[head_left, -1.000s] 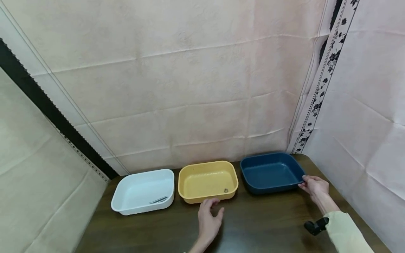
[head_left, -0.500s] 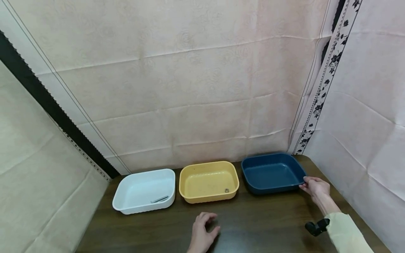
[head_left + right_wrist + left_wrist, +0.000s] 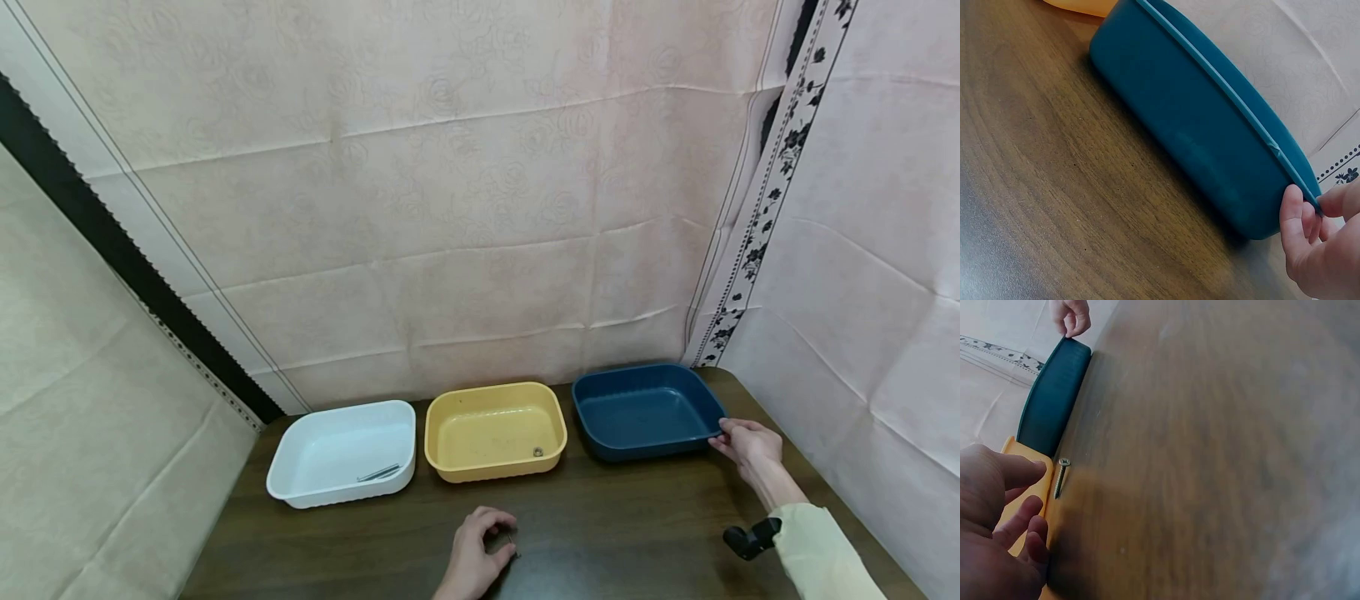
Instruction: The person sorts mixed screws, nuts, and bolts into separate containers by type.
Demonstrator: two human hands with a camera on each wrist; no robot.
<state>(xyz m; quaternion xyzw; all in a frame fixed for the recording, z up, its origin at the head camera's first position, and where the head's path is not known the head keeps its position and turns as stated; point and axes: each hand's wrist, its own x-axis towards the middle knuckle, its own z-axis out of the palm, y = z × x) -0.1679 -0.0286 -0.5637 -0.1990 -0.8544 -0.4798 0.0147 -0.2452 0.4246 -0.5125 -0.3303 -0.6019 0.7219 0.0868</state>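
Observation:
My left hand (image 3: 474, 552) is low over the table in front of the yellow bin, its thumb and fingers apart. In the left wrist view a screw (image 3: 1062, 478) appears just beyond those fingertips, seemingly apart from them; I cannot tell whether it touches the table. My right hand (image 3: 752, 452) pinches the rim of the blue bin (image 3: 637, 450) at its near right corner, thumb on one side and fingers on the other (image 3: 1294, 215).
The yellow bin (image 3: 495, 472) holds a small metal nut (image 3: 537, 452). The white bin (image 3: 341, 501) at left contains thin metal pieces (image 3: 380, 473). Cloth walls (image 3: 465, 183) enclose the brown wooden table (image 3: 630, 533) behind and at both sides.
My left hand has drawn back from the yellow bin's front, toward me and slightly left. A small dark thing now shows by its fingertips. My right hand keeps its hold on the blue bin's rim.

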